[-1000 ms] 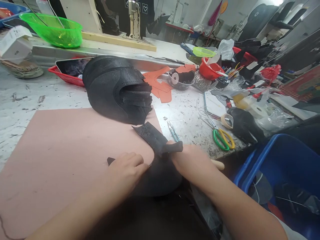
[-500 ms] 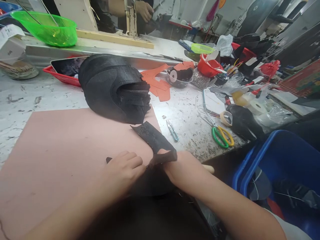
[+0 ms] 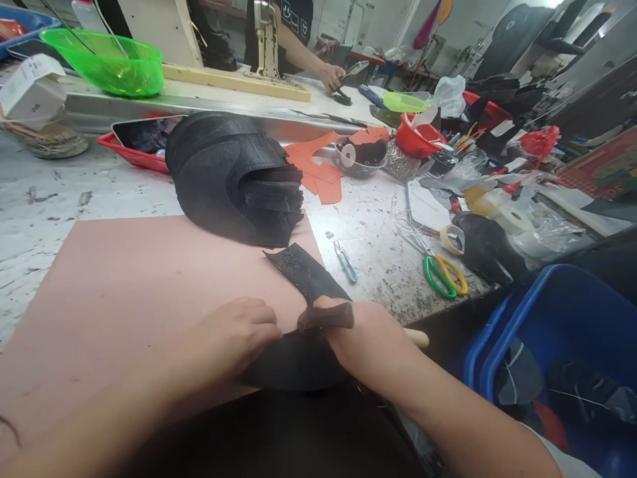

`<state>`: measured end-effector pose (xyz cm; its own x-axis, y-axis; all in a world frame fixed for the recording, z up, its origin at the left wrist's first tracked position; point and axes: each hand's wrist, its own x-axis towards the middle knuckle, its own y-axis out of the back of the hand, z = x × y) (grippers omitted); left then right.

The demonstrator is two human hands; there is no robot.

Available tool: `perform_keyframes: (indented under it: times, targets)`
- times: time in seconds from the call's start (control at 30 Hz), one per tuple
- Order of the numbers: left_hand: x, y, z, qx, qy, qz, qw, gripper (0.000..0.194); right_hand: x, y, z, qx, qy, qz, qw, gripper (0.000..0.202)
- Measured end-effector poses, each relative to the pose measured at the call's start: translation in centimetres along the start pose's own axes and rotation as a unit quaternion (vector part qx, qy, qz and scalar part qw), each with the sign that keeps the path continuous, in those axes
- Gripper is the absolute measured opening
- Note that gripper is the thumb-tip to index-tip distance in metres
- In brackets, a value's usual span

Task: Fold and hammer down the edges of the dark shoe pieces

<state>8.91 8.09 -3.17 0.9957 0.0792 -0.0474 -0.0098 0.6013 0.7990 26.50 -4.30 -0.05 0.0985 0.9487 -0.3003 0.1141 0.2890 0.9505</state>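
Note:
A black leather shoe upper piece (image 3: 303,364) lies at the near edge of the pink sheet (image 3: 134,279), in front of me. One arm of it (image 3: 311,269) stretches away over the sheet, and a brown-backed flap (image 3: 326,317) is curled over at my right hand. My right hand (image 3: 361,335) is closed on the piece by this flap, its fingertips partly hidden. My left hand (image 3: 246,332) pinches the piece's edge from the left. Behind my right wrist a pale wooden handle (image 3: 417,338) pokes out. A stack of black upper pieces (image 3: 223,182) sits beyond my hands.
Small blue thread snips (image 3: 346,261) and green-and-yellow-handled scissors (image 3: 445,275) lie to the right. A blue bin (image 3: 497,325) stands below the table's right edge. Orange pieces (image 3: 318,172) lie behind the stack. Across the table, a co-worker's hand (image 3: 332,78) is beside a sewing machine (image 3: 267,40).
My left hand has shifted slightly left, and more of the near black piece shows. The flap is curled more tightly at my right hand. The co-worker's hand has moved right.

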Motion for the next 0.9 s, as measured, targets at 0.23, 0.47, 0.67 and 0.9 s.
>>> perform_keyframes:
  times: [0.23, 0.47, 0.67, 0.9]
  targets:
    - [0.3, 0.2, -0.4, 0.155, -0.078, -0.018, 0.985, 0.012, -0.2, -0.5, -0.9, -0.010, 0.021, 0.019, 1.000, 0.019]
    - [1.8, -0.6, -0.3, 0.078, 0.015, -0.021, 0.997, 0.017, -0.9, 0.3, 0.1, 0.017, 0.009, 0.003, 1.000, 0.020]
    - [3.7, -3.7, 0.8, 0.019, 0.087, 0.068, 0.994, 0.022, -1.5, 0.7, 1.8, 0.019, -0.083, -0.031, 0.996, 0.019]
    - [2.9, -3.2, -0.8, 0.041, -0.036, 0.062, 0.997, 0.027, -1.5, 0.5, 1.9, 0.020, -0.091, -0.049, 0.994, 0.020]
